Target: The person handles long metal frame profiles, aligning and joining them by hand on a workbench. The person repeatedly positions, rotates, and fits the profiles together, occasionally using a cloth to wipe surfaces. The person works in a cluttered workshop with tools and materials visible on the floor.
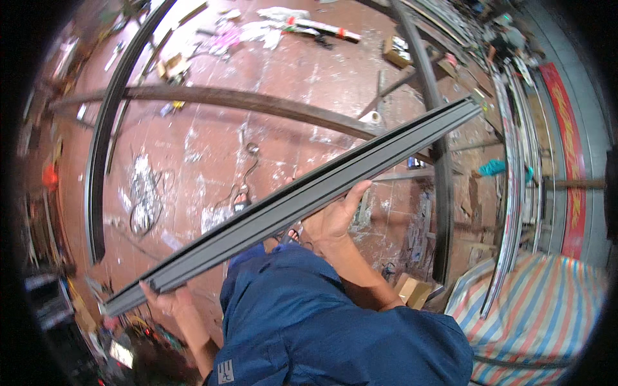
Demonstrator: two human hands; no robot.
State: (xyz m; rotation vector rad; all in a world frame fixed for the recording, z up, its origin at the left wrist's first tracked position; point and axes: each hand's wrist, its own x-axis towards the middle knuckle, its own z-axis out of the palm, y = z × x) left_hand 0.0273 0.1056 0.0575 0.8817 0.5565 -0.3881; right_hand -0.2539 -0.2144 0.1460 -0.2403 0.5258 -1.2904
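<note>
A long dark grey metal profile [296, 202], grooved along its length, lies slantwise across both my hands, rising from lower left to upper right. Near its lower left end my left hand [172, 301] grips it, with the thumb on the near edge. Farther along, past the middle, my right hand [335, 215] supports it from below, its thumb laid against the near side and the fingers mostly hidden behind the profile. The profile's right end passes over a dark upright bar [442, 212] of a frame; I cannot tell whether they touch.
A brown crossbar [251, 100] and another dark bar [106, 141] stand ahead over the littered red floor [212, 148]. Cable [250, 154] trails near my feet. Long metal strips [512, 193] and a striped cloth bundle [534, 309] are on the right. A person [505, 42] is far right.
</note>
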